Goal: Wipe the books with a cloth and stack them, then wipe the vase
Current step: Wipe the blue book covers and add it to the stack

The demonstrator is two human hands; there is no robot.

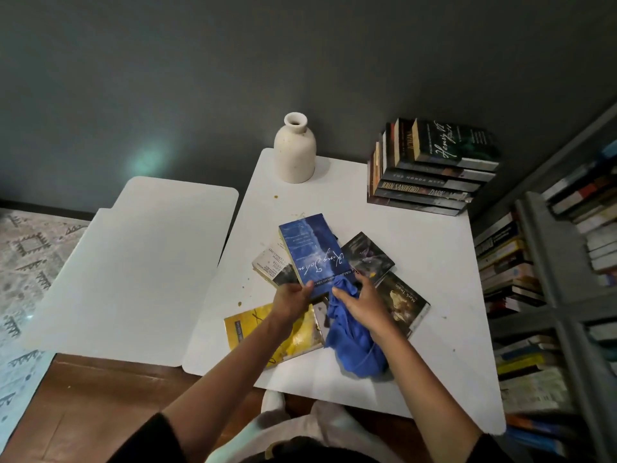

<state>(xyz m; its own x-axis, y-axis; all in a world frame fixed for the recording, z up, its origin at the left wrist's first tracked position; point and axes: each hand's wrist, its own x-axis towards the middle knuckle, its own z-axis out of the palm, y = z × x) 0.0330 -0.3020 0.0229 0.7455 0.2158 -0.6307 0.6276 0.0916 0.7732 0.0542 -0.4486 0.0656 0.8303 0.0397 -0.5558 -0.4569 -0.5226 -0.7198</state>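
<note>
The left hand (293,295) pinches the light, bendy blue paperback (312,250) by its near edge while the right hand (359,300) clutches the soft cloth (354,342) against it

White tabletop (417,262) flecked with small brown stains, second white tabletop (133,262) beside its left edge, dark grey wall (200,78), patterned rug (30,255), wooden floor (100,396), crowded grey bookshelf (542,248) past its right edge

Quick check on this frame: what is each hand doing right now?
Left hand: closed, gripping the near edge of the blue book.
Right hand: closed, holding the blue cloth at the book's near end.
</note>
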